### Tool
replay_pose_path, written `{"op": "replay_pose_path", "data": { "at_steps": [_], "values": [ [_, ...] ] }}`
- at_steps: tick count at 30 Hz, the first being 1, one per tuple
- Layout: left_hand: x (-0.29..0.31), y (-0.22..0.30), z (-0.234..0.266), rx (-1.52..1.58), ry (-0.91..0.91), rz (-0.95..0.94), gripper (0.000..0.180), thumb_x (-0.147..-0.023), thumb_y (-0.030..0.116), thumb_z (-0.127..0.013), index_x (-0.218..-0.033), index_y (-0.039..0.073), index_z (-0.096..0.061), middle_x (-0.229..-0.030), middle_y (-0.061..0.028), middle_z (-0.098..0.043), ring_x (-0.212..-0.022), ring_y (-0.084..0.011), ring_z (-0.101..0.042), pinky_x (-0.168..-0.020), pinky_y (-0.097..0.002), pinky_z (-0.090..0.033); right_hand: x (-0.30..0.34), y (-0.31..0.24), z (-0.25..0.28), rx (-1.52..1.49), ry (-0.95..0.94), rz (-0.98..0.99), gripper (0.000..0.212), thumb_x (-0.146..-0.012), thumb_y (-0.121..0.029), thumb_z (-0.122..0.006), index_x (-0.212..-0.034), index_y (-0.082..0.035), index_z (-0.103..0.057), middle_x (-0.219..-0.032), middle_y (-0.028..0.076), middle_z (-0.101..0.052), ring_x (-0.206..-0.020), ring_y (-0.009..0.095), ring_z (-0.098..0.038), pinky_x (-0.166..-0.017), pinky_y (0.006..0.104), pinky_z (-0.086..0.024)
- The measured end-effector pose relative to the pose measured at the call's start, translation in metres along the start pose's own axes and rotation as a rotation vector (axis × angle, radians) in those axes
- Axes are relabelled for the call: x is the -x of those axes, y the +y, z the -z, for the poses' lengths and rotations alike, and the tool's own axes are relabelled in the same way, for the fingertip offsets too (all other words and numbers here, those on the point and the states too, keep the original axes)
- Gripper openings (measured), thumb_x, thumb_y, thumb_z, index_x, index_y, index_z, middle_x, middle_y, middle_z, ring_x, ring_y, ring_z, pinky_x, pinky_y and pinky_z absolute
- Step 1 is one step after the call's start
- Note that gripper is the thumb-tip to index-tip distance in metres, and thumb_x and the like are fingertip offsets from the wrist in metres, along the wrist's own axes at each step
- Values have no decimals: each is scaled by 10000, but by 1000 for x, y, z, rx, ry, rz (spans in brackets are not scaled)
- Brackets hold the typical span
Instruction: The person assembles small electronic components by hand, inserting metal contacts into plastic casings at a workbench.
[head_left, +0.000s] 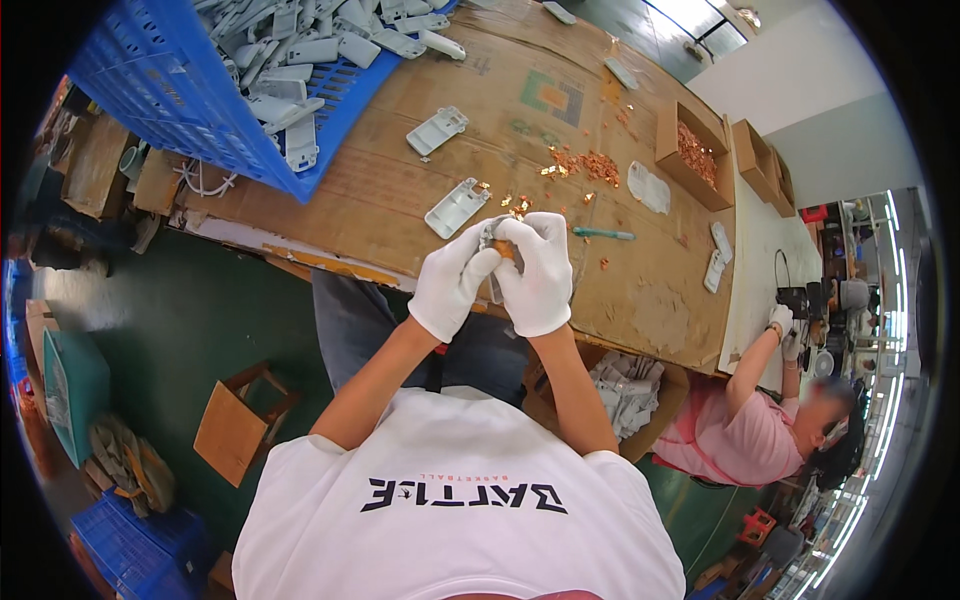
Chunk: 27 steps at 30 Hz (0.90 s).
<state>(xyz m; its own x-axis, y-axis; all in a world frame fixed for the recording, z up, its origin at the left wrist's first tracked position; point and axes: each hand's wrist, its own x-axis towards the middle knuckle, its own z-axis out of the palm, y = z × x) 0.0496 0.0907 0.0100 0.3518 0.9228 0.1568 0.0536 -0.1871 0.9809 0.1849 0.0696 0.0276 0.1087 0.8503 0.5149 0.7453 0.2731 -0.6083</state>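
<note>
My left hand and my right hand, both in white gloves, meet over the table's near edge with bent fingers. The left pinches a small grey plastic casing, mostly covered by the fingers. An orange-brown patch shows by the right fingertips; whether it is a metal piece or a bare fingertip is unclear. Just beyond my hands lies a light grey casing shell, with another shell farther back. Small copper-coloured pieces are scattered on the cardboard ahead, and a teal pen lies right of my right hand.
A blue plastic crate piled with grey casings stands at the left. At the right are a cardboard box of copper-coloured pieces and a clear plastic bag. An open carton sits below the edge. A co-worker in pink works beyond.
</note>
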Motion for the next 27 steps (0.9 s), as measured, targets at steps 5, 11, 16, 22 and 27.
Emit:
{"op": "replay_pose_path", "data": {
  "at_steps": [5,11,16,22,27],
  "values": [
    [3,-2,2,-37,-20,41,334,-951,171,-575,-1258,39,-572,-1037,-179,-657,-929,-321,-659,-806,-335,-514,-5,-10,6,-98,32,-149,306,-707,18,-657,-986,-105,-637,-995,72,-544,-748,214,-614,-679,332,-516],
    [3,-5,10,-278,-122,-172,312,-883,101,-638,-1182,16,-608,-969,-155,-674,-828,-256,-669,-754,-322,-521,0,12,23,-378,-408,-495,268,-799,-40,-593,-1064,-38,-629,-945,101,-669,-854,194,-653,-786,293,-516],
    [18,-3,11,-224,-195,-5,330,-847,91,-676,-1165,29,-611,-990,-148,-681,-848,-255,-676,-768,-314,-531,16,0,24,-309,-454,-550,306,-789,29,-502,-1072,16,-618,-956,51,-645,-897,105,-580,-837,253,-476],
    [42,-4,2,-339,-184,120,396,-778,111,-745,-1142,40,-607,-965,-130,-685,-818,-234,-694,-741,-307,-546,60,10,10,-597,-363,-761,257,-799,-22,-577,-1046,4,-642,-907,67,-675,-820,121,-613,-758,269,-504],
    [57,-3,-4,-334,-84,187,413,-735,110,-768,-1113,58,-611,-947,-115,-682,-802,-229,-697,-727,-303,-551,70,5,11,-593,-304,-834,204,-825,-33,-615,-1020,7,-659,-848,51,-673,-756,100,-594,-718,252,-496]
  ]
}}
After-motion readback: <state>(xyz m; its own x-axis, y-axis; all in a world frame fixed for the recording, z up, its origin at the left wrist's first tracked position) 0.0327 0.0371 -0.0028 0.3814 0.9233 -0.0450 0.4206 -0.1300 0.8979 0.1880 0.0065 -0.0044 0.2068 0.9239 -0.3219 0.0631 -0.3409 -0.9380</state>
